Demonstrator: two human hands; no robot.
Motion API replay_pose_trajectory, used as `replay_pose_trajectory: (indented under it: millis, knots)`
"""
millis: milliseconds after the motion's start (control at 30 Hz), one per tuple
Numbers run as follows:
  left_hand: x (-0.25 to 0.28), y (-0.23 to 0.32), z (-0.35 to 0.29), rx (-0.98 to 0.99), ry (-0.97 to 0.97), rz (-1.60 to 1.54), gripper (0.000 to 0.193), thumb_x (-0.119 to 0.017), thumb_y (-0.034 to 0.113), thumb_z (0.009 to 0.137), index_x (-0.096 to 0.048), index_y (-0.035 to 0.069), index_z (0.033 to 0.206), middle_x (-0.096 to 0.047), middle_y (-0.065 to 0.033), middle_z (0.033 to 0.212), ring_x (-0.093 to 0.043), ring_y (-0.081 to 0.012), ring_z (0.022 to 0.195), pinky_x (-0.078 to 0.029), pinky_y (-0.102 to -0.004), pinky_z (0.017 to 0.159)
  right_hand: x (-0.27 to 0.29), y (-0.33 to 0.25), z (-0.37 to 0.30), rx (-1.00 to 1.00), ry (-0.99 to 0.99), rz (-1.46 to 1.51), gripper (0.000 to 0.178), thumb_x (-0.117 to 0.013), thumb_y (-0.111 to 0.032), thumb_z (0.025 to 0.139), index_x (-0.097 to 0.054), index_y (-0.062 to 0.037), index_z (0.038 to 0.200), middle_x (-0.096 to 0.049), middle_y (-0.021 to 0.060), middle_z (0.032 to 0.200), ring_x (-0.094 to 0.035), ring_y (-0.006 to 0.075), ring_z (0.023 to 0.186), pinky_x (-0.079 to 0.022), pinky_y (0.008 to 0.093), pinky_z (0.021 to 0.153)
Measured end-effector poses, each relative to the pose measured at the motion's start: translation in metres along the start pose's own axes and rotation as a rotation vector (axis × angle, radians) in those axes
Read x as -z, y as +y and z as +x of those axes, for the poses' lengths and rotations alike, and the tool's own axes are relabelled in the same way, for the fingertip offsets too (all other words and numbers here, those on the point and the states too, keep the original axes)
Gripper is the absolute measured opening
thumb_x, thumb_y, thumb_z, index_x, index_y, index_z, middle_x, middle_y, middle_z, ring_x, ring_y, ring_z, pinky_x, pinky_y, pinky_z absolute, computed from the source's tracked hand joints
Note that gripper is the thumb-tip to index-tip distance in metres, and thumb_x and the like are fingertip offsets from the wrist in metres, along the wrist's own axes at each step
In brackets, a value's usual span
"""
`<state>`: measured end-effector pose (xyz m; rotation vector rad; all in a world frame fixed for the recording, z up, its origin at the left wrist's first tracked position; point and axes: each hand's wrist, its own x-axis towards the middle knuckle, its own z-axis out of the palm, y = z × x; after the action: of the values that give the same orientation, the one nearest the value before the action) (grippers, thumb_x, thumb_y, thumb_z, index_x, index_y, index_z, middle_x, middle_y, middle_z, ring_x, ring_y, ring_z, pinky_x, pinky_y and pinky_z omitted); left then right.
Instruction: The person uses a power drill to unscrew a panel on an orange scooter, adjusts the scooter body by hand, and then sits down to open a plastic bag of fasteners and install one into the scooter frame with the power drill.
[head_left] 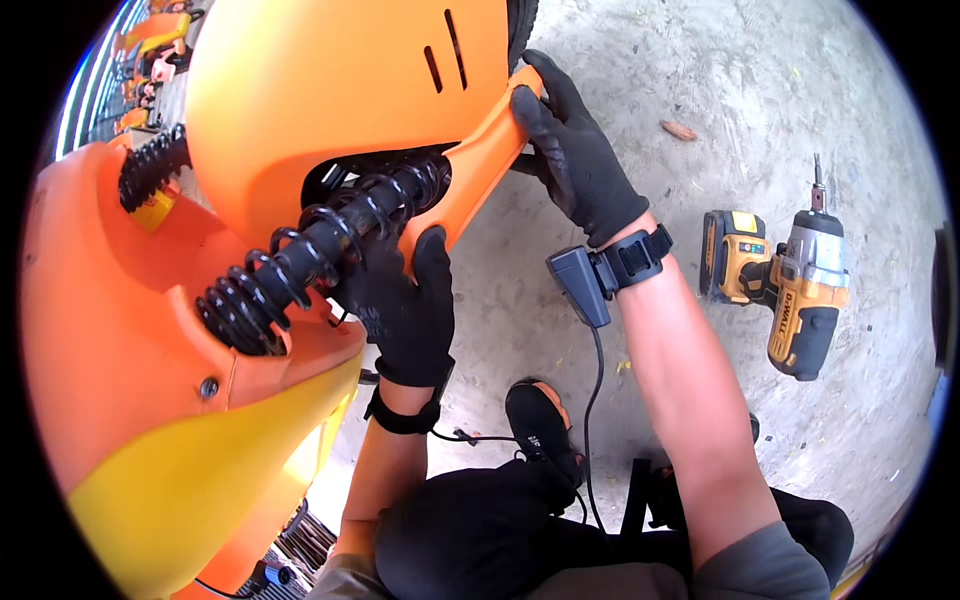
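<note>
Two gloved hands are at one orange panel (487, 147), which lies along the lower right edge of the orange shell (330, 80), just beside the upper end of the black spring (290, 255). Its long axis slopes from lower left to upper right; the narrow end points up and right, the broader end down toward the left wrist.

The right hand (578, 150) pinches the narrow end, thumb on the near face and forefinger around the tip, the other fingers partly behind. The left hand (395, 295) has its thumb raised against the lower end; its fingers pass behind the spring, so how tightly they close, or on what, I cannot tell.

The spring covers part of the opening in the shell, where dark parts are hard to make out. Whether the panel is fastened to the shell does not show. A tyre (521, 28) is mostly hidden and cut off at the top. On the floor (690, 190), well apart to the right, lies a power driver (808, 290), wholly visible.
</note>
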<state>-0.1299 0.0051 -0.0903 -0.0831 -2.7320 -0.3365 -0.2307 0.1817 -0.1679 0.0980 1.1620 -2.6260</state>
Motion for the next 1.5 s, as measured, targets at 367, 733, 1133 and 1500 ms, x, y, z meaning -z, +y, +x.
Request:
replay_pose_trajectory:
  millis: [367, 733, 1133, 1500]
  knots:
    - [0.013, 0.002, 0.005, -0.093, -0.026, -0.056, 0.041, -0.071, 0.027, 0.086, -0.063, -0.003, 0.114, -0.061, -0.0232, 0.112, -0.054, -0.0400, 0.106, -0.040, -0.0465, 0.093, -0.007, 0.003, -0.011, 0.004, -0.010, 0.036, 0.085, -0.067, -0.040, 0.091, -0.015, -0.0145, 0.154, -0.045, 0.0181, 0.140, -0.052, 0.0271, 0.124, -0.053, 0.0435, 0.095]
    - [0.038, 0.001, -0.020, -0.219, 0.009, 0.194, 0.054, -0.075, 0.015, 0.080, -0.054, 0.001, 0.128, -0.057, -0.0200, 0.127, -0.048, -0.0385, 0.121, -0.034, -0.0472, 0.103, -0.009, -0.006, -0.009, -0.041, -0.048, 0.002, 0.084, -0.071, -0.043, 0.087, -0.022, -0.0191, 0.151, -0.050, 0.0157, 0.137, -0.059, 0.0289, 0.115, -0.056, 0.0429, 0.090]
    - [0.017, 0.014, -0.009, -0.350, 0.052, 0.178, 0.042, -0.073, 0.011, 0.083, -0.058, -0.002, 0.120, -0.063, -0.0194, 0.116, -0.057, -0.0359, 0.109, -0.042, -0.0437, 0.093, 0.001, 0.014, 0.005, 0.013, -0.198, 0.415, 0.063, -0.075, -0.031, 0.086, -0.044, -0.0128, 0.138, -0.059, 0.0061, 0.122, -0.063, 0.0193, 0.105, -0.056, 0.0355, 0.087]
    - [0.009, 0.009, 0.007, -0.160, -0.057, 0.136, 0.032, -0.078, 0.014, 0.081, -0.065, -0.005, 0.104, -0.068, -0.0182, 0.098, -0.065, -0.0302, 0.090, -0.049, -0.0371, 0.082, 0.004, 0.014, 0.011, 0.032, -0.197, 0.373, 0.066, -0.077, -0.027, 0.084, -0.045, -0.0033, 0.136, -0.060, 0.0090, 0.122, -0.063, 0.0191, 0.105, -0.056, 0.0349, 0.088]
